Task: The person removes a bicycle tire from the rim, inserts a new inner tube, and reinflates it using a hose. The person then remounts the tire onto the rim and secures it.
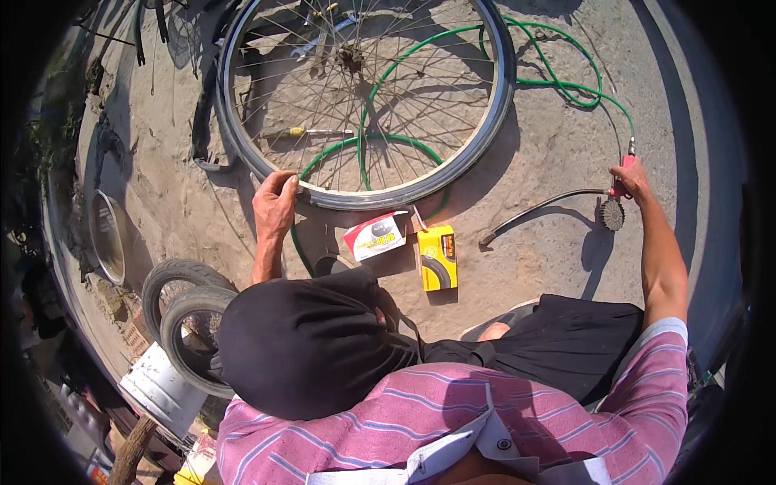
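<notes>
A spoked bicycle wheel (386, 198) with a dark tire lies across the upper middle. My left hand (275, 207) is closed on its near-left edge, thumb and fingers at the tire. Off to the right, my right hand (635, 179) grips a red tire inflator (628, 162) with a round, dark-covered gauge (612, 214). From the inflator a short black hose (543, 210) reaches left, its end piece (487, 240) low over the ground, apart from the wheel. A green air hose (600, 90) joins the inflator from above and runs back under the wheel.
A yellow box (439, 257) and a red-and-white box (375, 236) sit between me and the wheel. Beneath the spokes are a screwdriver (297, 132) and wrenches (323, 39). Small tires (171, 323), a white bucket (162, 392) and a basin (107, 237) stand at left.
</notes>
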`<state>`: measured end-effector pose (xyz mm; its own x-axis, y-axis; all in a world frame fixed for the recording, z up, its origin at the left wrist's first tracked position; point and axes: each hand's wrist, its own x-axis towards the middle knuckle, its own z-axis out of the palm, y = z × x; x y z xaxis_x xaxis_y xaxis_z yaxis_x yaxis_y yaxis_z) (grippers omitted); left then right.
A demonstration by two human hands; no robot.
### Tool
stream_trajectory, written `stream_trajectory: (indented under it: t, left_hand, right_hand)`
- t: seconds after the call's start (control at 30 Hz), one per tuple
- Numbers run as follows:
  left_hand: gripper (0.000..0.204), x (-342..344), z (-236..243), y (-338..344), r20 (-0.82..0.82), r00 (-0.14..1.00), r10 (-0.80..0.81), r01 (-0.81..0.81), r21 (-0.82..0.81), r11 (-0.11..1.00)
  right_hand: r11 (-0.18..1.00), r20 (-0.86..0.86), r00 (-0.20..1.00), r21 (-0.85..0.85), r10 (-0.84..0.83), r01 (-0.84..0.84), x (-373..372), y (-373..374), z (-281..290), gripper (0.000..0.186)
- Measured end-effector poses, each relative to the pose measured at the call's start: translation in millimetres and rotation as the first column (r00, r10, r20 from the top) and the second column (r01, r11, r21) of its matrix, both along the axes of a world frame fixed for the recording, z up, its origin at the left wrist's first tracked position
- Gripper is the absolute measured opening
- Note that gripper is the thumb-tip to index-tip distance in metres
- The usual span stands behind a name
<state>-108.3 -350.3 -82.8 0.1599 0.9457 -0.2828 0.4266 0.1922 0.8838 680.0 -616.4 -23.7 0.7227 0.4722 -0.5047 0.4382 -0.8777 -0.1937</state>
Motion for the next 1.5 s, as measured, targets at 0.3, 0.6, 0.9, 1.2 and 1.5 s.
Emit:
stream_trajectory:
  t: [0.3,0.6,0.9,1.2,1.5]
  left_hand:
    - [0.020,19.9,13.0,-6.0,-0.320,0.932,-0.168,0.238,0.196,0.951]
    - [0.039,60.7,24.1,-11.6,-0.695,0.667,-0.270,0.404,0.033,0.914]
    - [0.044,75.0,31.4,4.0,-0.774,0.516,-0.367,0.466,-0.106,0.878]
    - [0.040,71.4,17.2,-3.3,-0.796,0.534,-0.285,0.448,-0.019,0.894]
    - [0.042,45.9,17.2,7.4,-0.623,0.724,-0.297,0.389,0.012,0.921]
  right_hand:
    - [0.991,-0.013,0.997,-0.105,0.077,-0.078,-47.9,28.8,-7.4,0.080]
    - [0.978,0.072,0.990,0.159,0.125,-0.135,-79.0,120.6,-16.5,0.077]
    - [0.808,-0.616,0.788,0.477,0.026,0.345,-228.0,200.5,-76.3,0.060]
    - [0.837,-0.742,0.670,0.379,0.021,0.394,-245.9,200.2,-42.3,0.051]
    - [0.781,-0.820,0.569,0.319,-0.056,0.537,-255.2,210.0,-46.6,0.055]
